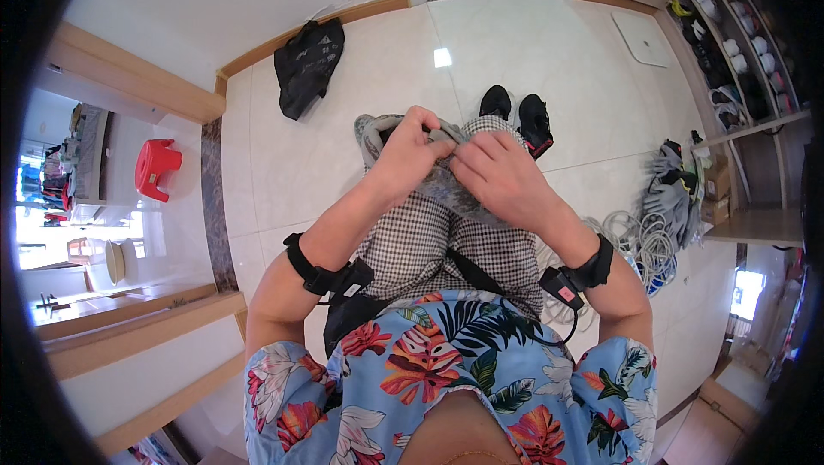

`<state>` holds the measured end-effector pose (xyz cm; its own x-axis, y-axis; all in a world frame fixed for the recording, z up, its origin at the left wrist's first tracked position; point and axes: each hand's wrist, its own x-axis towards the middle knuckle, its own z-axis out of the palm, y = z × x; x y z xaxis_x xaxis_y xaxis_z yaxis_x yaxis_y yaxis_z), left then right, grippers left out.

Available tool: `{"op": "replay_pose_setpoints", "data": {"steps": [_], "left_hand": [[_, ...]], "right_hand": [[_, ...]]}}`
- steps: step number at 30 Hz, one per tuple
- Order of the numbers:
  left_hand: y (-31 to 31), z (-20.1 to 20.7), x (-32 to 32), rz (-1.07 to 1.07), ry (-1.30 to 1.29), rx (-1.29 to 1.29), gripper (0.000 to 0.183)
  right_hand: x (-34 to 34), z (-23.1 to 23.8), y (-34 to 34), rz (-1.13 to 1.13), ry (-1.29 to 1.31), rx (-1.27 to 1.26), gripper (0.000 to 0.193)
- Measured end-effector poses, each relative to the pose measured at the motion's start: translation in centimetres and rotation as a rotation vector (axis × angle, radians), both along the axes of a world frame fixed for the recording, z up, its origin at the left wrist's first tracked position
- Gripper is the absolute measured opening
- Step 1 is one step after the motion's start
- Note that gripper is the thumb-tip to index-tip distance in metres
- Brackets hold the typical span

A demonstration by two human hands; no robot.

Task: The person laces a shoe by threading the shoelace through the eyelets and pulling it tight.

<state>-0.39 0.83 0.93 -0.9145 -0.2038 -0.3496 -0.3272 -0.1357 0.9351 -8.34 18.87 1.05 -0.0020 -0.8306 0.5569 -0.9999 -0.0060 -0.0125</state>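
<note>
On my lap lies a grey patterned piece of footwear, apparently a shoe (442,189), with its padded opening towards the far left. My left hand (406,156) is closed at the opening, its thumb and fingers pinching the edge material. Close beside it, my right hand (500,175) bends its fingers down onto the same shoe, the fingertips pressed together. What exactly lies between the fingertips is too small to make out. Beneath the shoe are my black-and-white checked trousers (403,242).
Black shoes (534,124) are on the tiled floor beyond my knees. A black bag (309,68) lies far left, and a red stool (158,170) stands past the threshold. Coiled cables (642,246) and grey gloves (672,195) lie right, beside a shoe cabinet (755,225). A white scale (639,39) sits far right.
</note>
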Motion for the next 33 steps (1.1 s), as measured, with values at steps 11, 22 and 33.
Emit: {"op": "replay_pose_setpoints", "data": {"steps": [11, 22, 33], "left_hand": [[1.8, -1.4, -2.3, 0.423, 0.126, 0.223, 0.03], [2.3, -1.2, -2.6, 0.482, 0.176, 0.325, 0.029], [2.5, -1.2, -2.3, 0.462, 0.221, 0.303, 0.028]], "right_hand": [[3.1, 1.3, -0.5, 0.177, -1.209, -0.431, 0.013], [1.0, -0.5, 3.7, -0.404, -1.684, 0.165, 0.031], [0.6, 2.1, 4.8, 0.661, -1.647, 0.751, 0.021]]}}
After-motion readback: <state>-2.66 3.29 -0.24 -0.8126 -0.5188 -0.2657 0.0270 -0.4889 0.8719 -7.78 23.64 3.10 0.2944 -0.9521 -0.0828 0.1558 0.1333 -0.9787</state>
